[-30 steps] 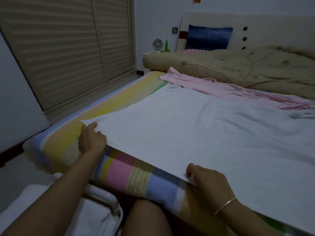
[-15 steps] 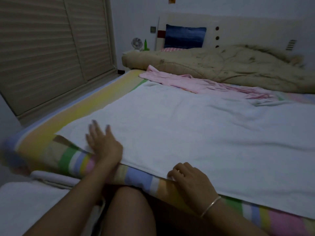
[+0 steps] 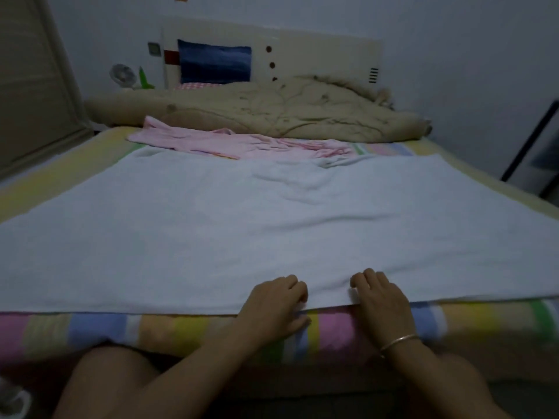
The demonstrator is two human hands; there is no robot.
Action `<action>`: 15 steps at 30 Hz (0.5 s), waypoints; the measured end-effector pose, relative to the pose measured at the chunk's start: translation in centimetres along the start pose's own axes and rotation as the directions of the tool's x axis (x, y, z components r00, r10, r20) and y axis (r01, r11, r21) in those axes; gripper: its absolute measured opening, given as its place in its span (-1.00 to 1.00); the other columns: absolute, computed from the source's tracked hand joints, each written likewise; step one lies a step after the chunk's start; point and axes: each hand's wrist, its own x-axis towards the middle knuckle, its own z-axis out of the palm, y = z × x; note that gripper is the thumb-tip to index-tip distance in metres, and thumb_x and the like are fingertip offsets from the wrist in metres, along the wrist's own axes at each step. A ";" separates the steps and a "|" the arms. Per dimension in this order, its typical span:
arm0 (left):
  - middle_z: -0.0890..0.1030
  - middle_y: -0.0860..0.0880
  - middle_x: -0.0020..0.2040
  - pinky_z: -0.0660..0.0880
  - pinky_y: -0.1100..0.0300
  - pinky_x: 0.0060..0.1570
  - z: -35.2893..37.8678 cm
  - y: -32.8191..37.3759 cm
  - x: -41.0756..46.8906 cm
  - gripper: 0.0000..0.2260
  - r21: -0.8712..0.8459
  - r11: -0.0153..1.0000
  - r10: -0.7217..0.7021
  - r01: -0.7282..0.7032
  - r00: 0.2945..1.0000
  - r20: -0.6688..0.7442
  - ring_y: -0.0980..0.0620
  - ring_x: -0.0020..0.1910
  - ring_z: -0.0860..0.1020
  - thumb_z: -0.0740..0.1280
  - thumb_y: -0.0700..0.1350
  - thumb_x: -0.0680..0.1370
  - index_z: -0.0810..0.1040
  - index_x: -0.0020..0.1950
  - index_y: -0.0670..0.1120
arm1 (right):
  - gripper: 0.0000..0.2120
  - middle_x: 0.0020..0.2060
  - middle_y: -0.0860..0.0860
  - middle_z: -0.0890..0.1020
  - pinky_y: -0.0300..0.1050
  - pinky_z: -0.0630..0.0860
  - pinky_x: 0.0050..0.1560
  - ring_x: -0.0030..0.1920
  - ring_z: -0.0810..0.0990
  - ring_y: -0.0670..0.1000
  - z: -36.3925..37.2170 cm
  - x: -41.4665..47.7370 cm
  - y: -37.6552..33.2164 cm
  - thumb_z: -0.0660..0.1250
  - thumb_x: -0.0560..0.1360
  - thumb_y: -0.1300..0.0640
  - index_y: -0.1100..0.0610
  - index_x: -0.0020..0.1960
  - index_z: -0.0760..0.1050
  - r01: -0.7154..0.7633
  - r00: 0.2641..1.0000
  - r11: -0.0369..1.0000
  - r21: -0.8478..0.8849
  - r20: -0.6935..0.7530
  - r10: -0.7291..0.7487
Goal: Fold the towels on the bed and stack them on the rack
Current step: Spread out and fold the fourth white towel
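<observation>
1. Swung round since a second ago, the head view now faces the bed [image 3: 211, 328] squarely across its striped near edge, where before it looked along the left side.
2. Spread flat over most of the striped sheet lies the white towel [image 3: 242, 231], unfolded, with a few shallow creases towards its far right. Its near hem runs along the mattress edge.
3. Beyond it a tan quilt [image 3: 287, 116] is heaped at the headboard end.
4. Between quilt and white towel lies a pink towel [image 3: 230, 143], crumpled and not yet folded, its near side touching the white one.
5. Earlier the hands were well apart, the left at the towel's corner. Now they sit near each other at the middle of the near hem. The left hand [image 3: 272, 306] pinches the hem, fingers curled on top and thumb below. The right hand [image 3: 379, 297] curls its fingers over the hem, thumb hidden beneath.
6. A thin bracelet [image 3: 399, 341] circles the right wrist.
7. Judged from this, smoothing is over and the first fold is about to start. The rack is not in view.
</observation>
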 end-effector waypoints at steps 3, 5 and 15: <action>0.47 0.04 -0.17 0.28 0.18 -0.39 0.9 0.2 0.8 -0.84 0.078 0.997 0.018 -0.014 0.999 -0.042 0.00 -0.24 0.51 0.34 0.03 0.45 0.41 -0.10 0.02 | -0.62 -0.38 0.01 0.45 -0.14 0.22 -0.49 -0.42 0.45 0.07 -0.6 -1.0 2.1 0.56 0.11 0.30 0.07 -0.26 0.41 -0.018 0.996 0.998 0.065 0.084 0.013; 0.49 0.05 -0.18 0.27 0.20 -0.34 0.6 0.5 1.5 -0.91 0.034 0.998 0.045 -0.046 0.998 0.038 0.00 -0.21 0.51 0.32 -0.03 0.46 0.43 -0.12 0.02 | -0.58 -0.40 -0.08 0.42 -0.22 0.15 -0.49 -0.41 0.47 0.03 -0.9 -1.7 3.1 0.54 0.15 0.20 -0.03 -0.22 0.33 -0.004 0.989 0.987 0.163 0.149 -0.020; 0.61 0.10 0.00 0.48 0.17 -0.01 -1.2 -2.9 4.3 -0.83 -0.247 0.939 -0.207 0.240 0.967 0.151 0.10 -0.01 0.54 0.30 0.09 0.56 0.63 0.05 0.07 | -0.41 0.02 -0.14 0.56 -0.18 0.42 0.03 0.10 0.50 -0.03 -0.3 4.2 2.1 -0.07 0.40 -0.36 -0.05 0.10 0.54 -0.046 0.971 0.925 0.376 0.234 -0.047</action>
